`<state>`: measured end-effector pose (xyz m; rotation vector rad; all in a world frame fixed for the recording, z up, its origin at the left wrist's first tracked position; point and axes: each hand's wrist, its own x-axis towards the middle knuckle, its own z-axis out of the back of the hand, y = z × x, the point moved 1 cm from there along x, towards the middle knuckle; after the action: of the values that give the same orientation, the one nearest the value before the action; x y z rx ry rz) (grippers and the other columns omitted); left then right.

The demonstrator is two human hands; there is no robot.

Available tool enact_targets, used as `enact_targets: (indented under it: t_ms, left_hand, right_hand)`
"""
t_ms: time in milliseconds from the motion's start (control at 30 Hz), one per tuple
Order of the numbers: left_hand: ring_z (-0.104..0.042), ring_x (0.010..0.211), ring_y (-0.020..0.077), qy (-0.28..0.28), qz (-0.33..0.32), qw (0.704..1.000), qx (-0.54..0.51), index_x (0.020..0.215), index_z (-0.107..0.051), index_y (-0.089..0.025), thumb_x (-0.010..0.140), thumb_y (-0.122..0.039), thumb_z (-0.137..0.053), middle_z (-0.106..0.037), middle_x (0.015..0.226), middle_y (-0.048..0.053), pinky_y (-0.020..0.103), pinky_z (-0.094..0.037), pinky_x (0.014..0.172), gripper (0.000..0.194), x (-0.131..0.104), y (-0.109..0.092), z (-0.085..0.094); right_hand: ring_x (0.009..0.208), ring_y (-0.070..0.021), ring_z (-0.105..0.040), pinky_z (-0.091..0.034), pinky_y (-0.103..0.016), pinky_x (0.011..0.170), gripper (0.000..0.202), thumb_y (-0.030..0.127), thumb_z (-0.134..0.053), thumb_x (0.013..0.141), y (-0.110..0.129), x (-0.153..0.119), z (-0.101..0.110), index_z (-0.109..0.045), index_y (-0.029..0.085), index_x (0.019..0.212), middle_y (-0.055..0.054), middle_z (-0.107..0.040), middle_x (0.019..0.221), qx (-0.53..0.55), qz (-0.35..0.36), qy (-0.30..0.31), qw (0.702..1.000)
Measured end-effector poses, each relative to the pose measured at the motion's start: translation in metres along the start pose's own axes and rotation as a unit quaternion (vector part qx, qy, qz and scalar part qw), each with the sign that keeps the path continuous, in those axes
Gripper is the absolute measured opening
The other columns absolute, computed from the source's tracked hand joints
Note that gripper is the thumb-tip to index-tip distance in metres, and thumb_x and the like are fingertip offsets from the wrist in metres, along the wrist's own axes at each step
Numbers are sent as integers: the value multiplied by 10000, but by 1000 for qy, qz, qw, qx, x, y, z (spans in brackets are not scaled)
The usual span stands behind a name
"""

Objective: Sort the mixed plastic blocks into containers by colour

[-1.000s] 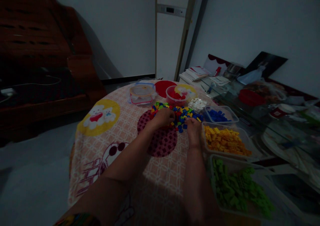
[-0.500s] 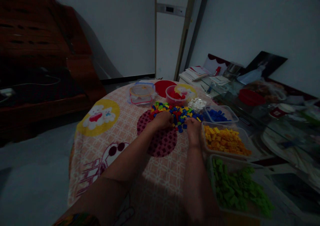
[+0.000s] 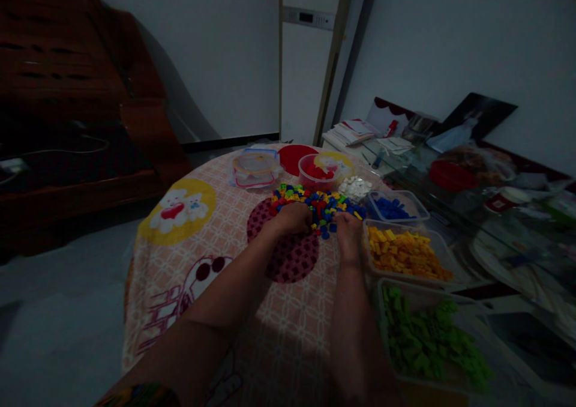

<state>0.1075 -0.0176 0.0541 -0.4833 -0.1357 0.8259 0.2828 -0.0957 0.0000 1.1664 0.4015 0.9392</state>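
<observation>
A loose pile of small toy building bricks (image 3: pixel 330 201) in red, yellow, blue and green lies on the round table. At its near left edge is my left hand (image 3: pixel 293 218), fingers curled down among the bricks; what they pinch is hidden. My right hand (image 3: pixel 348 233) is closed at the pile's right end, beside the box of yellow bricks (image 3: pixel 405 254), and its contents cannot be made out. Further along the right are a box of blue bricks (image 3: pixel 392 209) and a box of green bricks (image 3: pixel 432 335).
Behind the pile stand a round tub with red bricks (image 3: pixel 317 170) and a heap of white bricks (image 3: pixel 355 188). Clear lidded containers (image 3: pixel 255 168) sit at the back left. A patterned cloth (image 3: pixel 288 323) covers the table. On the right is a cluttered glass-topped table (image 3: pixel 405 176).
</observation>
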Motion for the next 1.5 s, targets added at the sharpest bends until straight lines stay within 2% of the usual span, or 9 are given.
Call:
enact_targets:
  t_ms: [300,533,700,833,933,1067,1200,1333,1500]
  left_hand:
    - [-608,625,154,-18,-30,997,-65,631,-742,-219,595,-105,-752,-697,633,-6,236,-417,618,121,-1,3,3]
    - [-606,561,118,-25,-49,952,-302,696,-720,-171,639,-152,-698,-694,619,-15,196,-447,557,65,2,10,7]
    - [-590,499,100,-92,-4,899,-428,735,-717,-141,665,-164,-715,-660,565,-17,199,-482,536,74,15,14,5]
    - [-622,532,108,-206,35,845,-493,792,-717,-130,702,-130,-702,-671,590,-10,241,-550,616,92,36,16,10]
    - [-683,658,131,-275,40,828,-487,934,-738,-119,739,-112,-670,-739,739,31,280,-578,732,206,52,14,18]
    - [-721,916,181,-304,13,844,-443,1138,-723,-122,746,-116,-668,-774,1043,93,321,-569,873,396,57,11,26]
    - [-711,881,191,-270,0,891,-365,1029,-761,-147,707,-139,-696,-776,957,64,304,-564,833,329,41,15,20]
    - [-648,651,145,-198,2,933,-300,889,-770,-134,721,-163,-648,-729,727,22,234,-511,653,210,18,16,10]
    - [-624,611,117,-64,-55,981,-176,771,-770,-154,735,-176,-624,-714,654,-5,198,-462,640,152,-3,0,10]
  right_hand:
    - [726,-216,-639,-504,-317,759,395,499,-522,818,-2,1,0,-765,187,821,-46,-758,791,2,-5,4,1000]
    - [734,-224,-643,-504,-332,764,420,508,-516,822,-4,2,-2,-769,173,831,-70,-765,818,4,7,2,1000]
    - [729,-224,-646,-499,-320,747,436,531,-511,827,-3,2,0,-773,183,841,-57,-771,818,-9,6,5,1000]
    - [722,-222,-642,-499,-312,742,424,527,-518,826,-5,3,-1,-773,188,828,-52,-765,790,-8,3,4,1000]
    - [726,-221,-644,-498,-305,730,407,513,-530,819,-6,3,-2,-771,185,829,-55,-764,792,-3,0,-2,1000]
    - [749,-225,-650,-498,-303,757,406,505,-526,819,-6,3,-2,-774,184,820,-54,-759,765,-4,8,0,1000]
    - [758,-226,-658,-493,-299,749,403,497,-526,822,-5,3,-2,-776,181,838,-64,-765,786,3,9,-1,1000]
    - [749,-223,-665,-486,-297,735,391,492,-528,819,-3,3,-2,-767,183,832,-63,-770,807,6,7,1,1000]
    - [734,-229,-656,-480,-309,730,405,497,-521,814,0,1,0,-761,172,802,-69,-765,782,0,5,-1,1000]
